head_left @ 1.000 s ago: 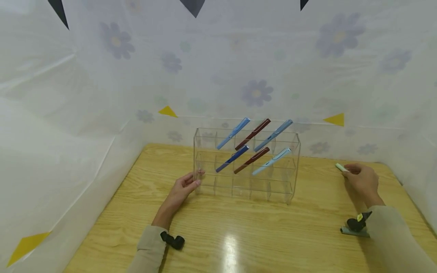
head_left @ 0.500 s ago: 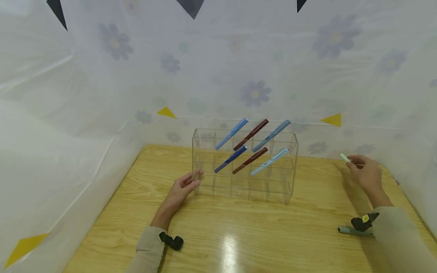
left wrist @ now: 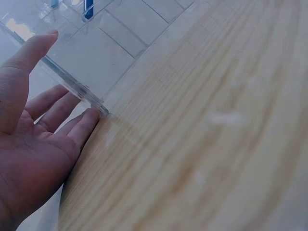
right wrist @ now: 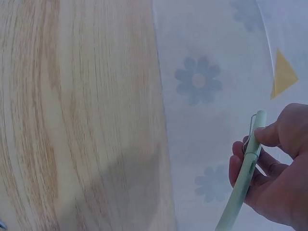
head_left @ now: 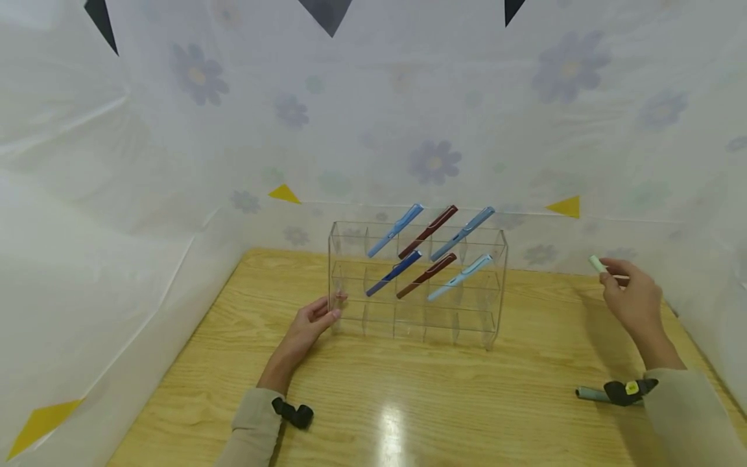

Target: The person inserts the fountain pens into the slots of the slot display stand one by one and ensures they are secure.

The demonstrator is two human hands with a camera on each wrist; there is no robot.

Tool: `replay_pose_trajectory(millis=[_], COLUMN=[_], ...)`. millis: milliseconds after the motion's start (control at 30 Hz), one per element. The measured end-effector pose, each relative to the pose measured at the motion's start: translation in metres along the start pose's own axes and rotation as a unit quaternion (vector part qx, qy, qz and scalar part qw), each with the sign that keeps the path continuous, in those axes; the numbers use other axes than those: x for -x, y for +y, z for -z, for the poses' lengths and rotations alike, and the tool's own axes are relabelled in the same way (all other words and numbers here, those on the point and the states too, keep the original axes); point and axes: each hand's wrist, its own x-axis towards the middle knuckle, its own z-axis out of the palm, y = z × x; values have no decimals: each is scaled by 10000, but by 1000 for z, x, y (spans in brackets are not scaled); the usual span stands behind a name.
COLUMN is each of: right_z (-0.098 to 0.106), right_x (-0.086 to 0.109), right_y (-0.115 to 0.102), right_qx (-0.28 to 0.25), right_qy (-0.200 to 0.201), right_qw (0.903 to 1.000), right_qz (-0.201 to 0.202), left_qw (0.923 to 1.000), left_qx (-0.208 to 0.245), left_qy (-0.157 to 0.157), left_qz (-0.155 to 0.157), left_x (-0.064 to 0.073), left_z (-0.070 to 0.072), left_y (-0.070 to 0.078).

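Observation:
My right hand (head_left: pixel 633 295) pinches a pale green pen (right wrist: pixel 246 168) between thumb and fingers, raised over the table's back right part. The cap with its wire clip points up and away from the palm. On the left, my left hand (head_left: pixel 309 327) holds the lower side of a clear acrylic pen rack (head_left: pixel 408 314), thumb in front and fingertips at the side edge (left wrist: pixel 72 86). Six slanted pens would overcount, so several lie across its upper two tiers: light blue (head_left: pixel 395 230), dark red (head_left: pixel 428 231), dark blue (head_left: pixel 393 274) and pale blue (head_left: pixel 461 277) among them.
A grey-green pen (head_left: pixel 594 394) lies on the wooden table (head_left: pixel 327 408) at the right, partly hidden under the wrist camera (head_left: pixel 624 392). A flower-patterned sheet (head_left: pixel 373 130) stands behind the table and along its sides.
My right hand has lifted the pale green pen from near the table surface and moved slightly right, tilting the pen more upright. My left hand stays at the rack.

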Motion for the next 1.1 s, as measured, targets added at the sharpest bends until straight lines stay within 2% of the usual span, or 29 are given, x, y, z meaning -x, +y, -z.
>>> replay_pose_trajectory(millis=[300, 700, 1100], right_z=[2, 3, -1], right_x=[4, 15, 25], right_y=[-22, -48, -76], right_qx=[-200, -929, -1802], right_qy=[380, 680, 1056], right_qw=[9990, 9933, 9778], right_qz=[96, 116, 181], left_qw=[9999, 9999, 10000], left_qx=[-102, -117, -96], left_qy=[72, 8, 3], left_qz=[110, 31, 4], left_x=[-1, -1, -1], left_z=[0, 0, 0], left_y=[-2, 0, -1])
